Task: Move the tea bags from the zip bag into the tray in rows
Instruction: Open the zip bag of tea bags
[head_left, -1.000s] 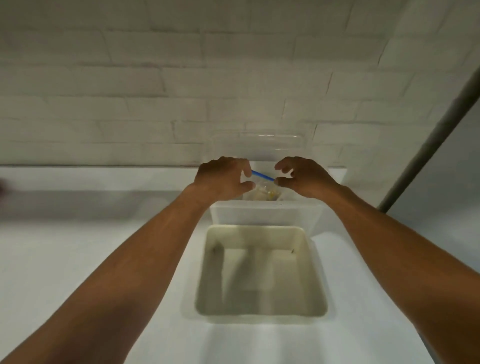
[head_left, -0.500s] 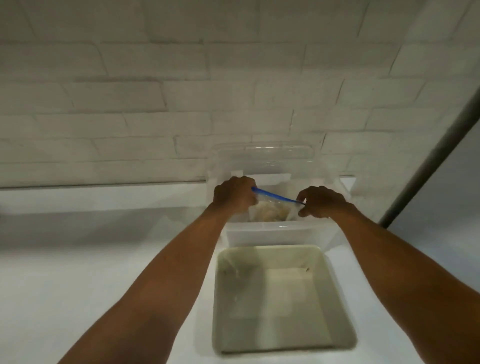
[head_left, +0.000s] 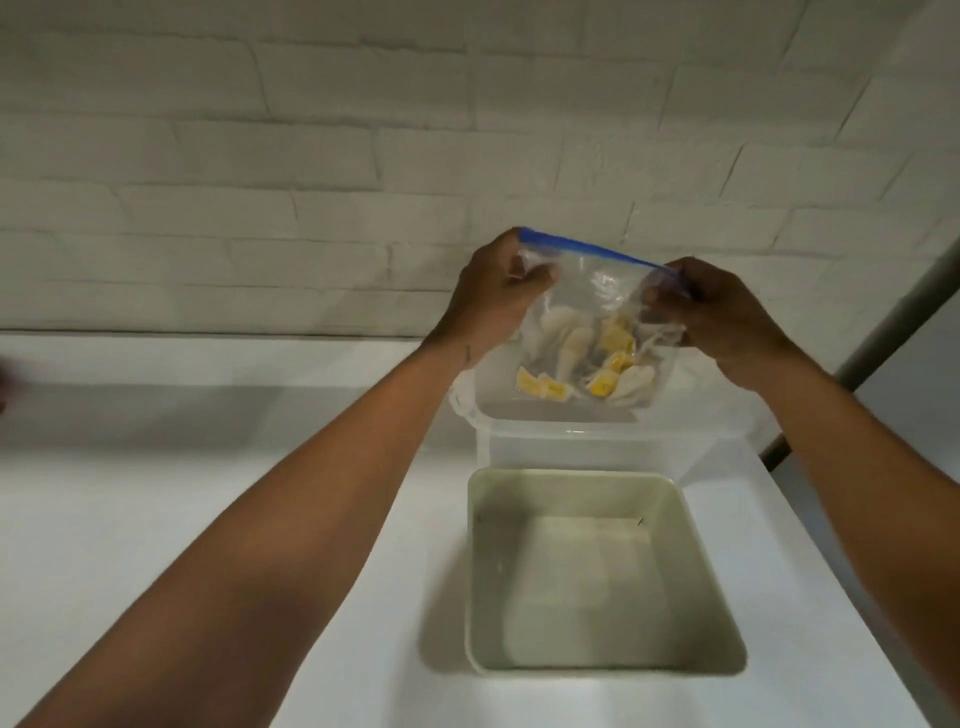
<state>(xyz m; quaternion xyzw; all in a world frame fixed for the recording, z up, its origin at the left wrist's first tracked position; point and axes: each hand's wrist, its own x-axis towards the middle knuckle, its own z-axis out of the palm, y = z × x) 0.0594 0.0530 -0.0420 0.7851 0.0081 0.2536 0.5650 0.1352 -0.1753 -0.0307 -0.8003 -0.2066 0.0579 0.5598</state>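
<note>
Moved: since half a second ago both my hands have risen, lifting the zip bag (head_left: 592, 296) from inside the clear tub (head_left: 571, 449) to hang in the air above it.
Left hand (head_left: 493, 299): my fingers are curled round the bag's upper left corner, with the thumb pressed on the plastic just under the blue zip strip (head_left: 597, 253); the back of the hand faces me.
Right hand (head_left: 727, 312): my fingers are bunched and pinch the upper right corner, where the strip ends; the knuckles tilt toward the wall.
Arms: both forearms are stretched forward and upward, the left from the lower left corner and the right from the lower right edge, meeting at the bag.
Strip: it is pulled taut between my hands and slopes down to the right; I cannot tell whether the seal is open.
Tea bags (head_left: 597, 364): a loose heap of pale sachets and yellow tags inside the bag, sunk to its bottom, just above the tub's rim.
Tray (head_left: 470, 571): beige and square, on the white counter (head_left: 156, 519) on my side of the tub, below my hands.
Background: a white brick wall (head_left: 363, 156) stands behind the counter.
</note>
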